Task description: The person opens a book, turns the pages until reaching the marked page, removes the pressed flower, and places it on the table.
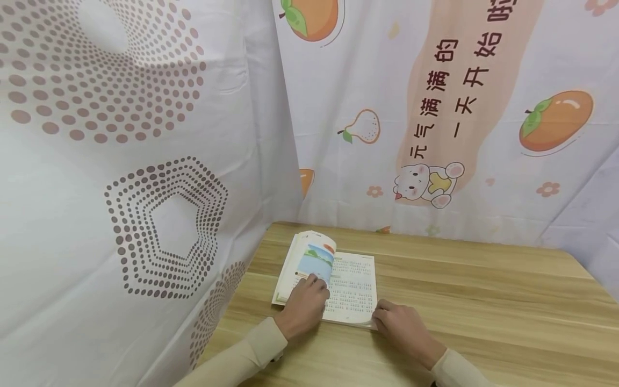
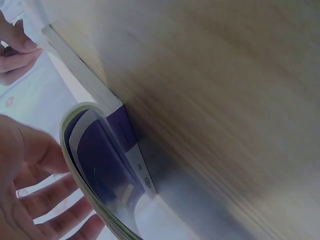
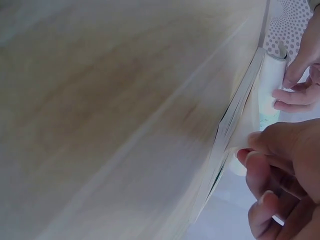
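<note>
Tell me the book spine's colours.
Spine: bluish purple and white, best seen in the left wrist view.

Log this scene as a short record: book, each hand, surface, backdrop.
book: open, left page curving up, with a coloured picture; right page full of text
left_hand: left hand, fingers against the curved left page
right_hand: right hand, pinching the right page's near corner
surface: wood-grain table, under the book
backdrop: white cloth printed with fruit and Chinese characters

- Open book (image 1: 352, 287) under the left hand (image 1: 306, 302)
- Right hand (image 1: 403, 329) touching its near corner
- Table (image 1: 483, 301) beneath both hands
- Printed cloth (image 1: 503, 217) beyond them
</note>
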`<state>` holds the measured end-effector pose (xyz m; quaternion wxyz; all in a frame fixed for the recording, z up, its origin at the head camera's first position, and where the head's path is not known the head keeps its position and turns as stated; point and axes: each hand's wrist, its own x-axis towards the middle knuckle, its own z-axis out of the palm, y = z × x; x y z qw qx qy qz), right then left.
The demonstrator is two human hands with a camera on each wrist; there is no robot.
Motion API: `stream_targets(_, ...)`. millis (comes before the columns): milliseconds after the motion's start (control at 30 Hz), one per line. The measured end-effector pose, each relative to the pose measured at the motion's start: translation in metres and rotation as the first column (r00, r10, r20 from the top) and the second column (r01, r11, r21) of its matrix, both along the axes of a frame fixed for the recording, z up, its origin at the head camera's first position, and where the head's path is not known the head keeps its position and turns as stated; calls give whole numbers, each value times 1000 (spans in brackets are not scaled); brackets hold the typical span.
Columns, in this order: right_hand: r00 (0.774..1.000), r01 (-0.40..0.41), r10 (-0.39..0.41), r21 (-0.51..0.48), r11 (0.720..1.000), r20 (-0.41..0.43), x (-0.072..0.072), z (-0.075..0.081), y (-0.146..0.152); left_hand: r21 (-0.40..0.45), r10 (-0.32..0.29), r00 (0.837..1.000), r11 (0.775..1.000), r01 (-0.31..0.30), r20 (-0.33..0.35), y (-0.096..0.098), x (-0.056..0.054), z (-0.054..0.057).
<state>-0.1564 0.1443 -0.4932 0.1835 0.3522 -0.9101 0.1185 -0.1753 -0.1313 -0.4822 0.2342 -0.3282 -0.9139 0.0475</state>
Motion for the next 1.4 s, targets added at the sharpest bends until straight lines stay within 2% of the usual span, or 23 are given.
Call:
stream_targets(133,1000,4,-4,-27,1000,-4,-2,-1,0,26,-19,1000,999,19,21,2,-1,-4)
stream_targets(300,1000,5,-6,-50,999,-24,-3,-4,0,39,-5,999,999,4,49,4,0,-7)
stream_targets(667,999,-20,23,-97,995,25,-3,-1,3,-19,23,999,1000,-22,47,5,2,-5)
stream_targets(833,999,-33,25,-170,985,-45,-3,3,1,-4,14,1000,1000,-13,27,5,0,-7)
stream_targets(1000,994,29,-54,-246,969,-96,-4,4,0,32,21,1000,999,-22,20,6,-1,-8)
stream_targets(1100,993,77,-93,-211,974,-68,-3,5,1,31,48,999,998,-48,4,7,-1,-8)
stream_targets(1200,995,97,-100,-140,985,-14,-2,5,1,46,61,996,997,-59,-57,5,-2,-7)
stream_targets(1300,995,94,-91,-87,992,41,-1,2,2,119,43,992,992,-29,-119,4,-3,-7)
stream_targets(1400,996,77,-73,-68,995,54,0,0,2,203,26,989,979,5,-145,3,-4,-6)
